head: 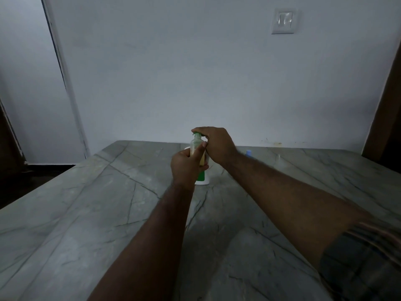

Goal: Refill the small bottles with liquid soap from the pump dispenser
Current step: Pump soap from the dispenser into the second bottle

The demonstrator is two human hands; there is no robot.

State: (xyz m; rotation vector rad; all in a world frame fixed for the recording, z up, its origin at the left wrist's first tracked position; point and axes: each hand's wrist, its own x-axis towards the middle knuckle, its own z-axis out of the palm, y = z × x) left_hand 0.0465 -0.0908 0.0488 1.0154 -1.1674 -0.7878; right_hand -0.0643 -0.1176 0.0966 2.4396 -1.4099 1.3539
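Note:
A white pump dispenser with a green label stands on the marble table, mostly hidden behind my hands. My left hand is shut on a small clear bottle and holds it upright under the green pump nozzle. My right hand lies flat on top of the pump head, palm down, covering it. Whether liquid is in the small bottle is hard to tell.
A small blue cap or bottle top sits on the table behind my right wrist, near the white wall. A wall switch is high on the right. The table's left edge drops to a dark floor.

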